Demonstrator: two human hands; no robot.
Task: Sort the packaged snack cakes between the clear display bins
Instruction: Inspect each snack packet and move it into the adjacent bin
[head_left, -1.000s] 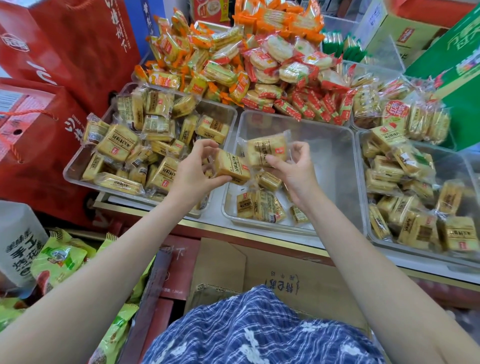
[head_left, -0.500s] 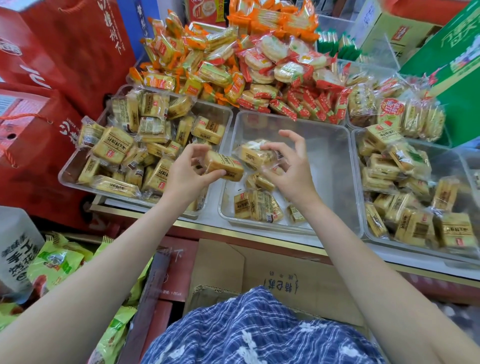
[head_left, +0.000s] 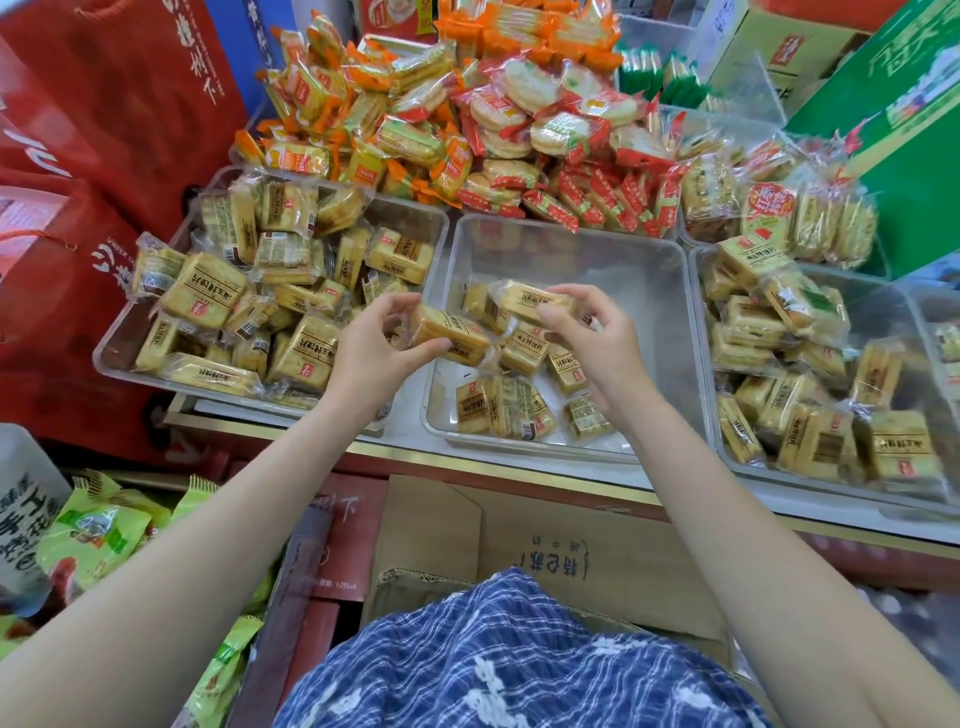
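Countertop bins (head_left: 670, 291) of snack cakes (head_left: 519, 410)

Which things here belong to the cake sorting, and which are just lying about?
In the job:
left hand, holding a cake
right hand, holding a second cake
left bin, heaped
middle bin, few cakes
right bin

Lying about:
orange packs
red packs
red bags
green box
cardboard box
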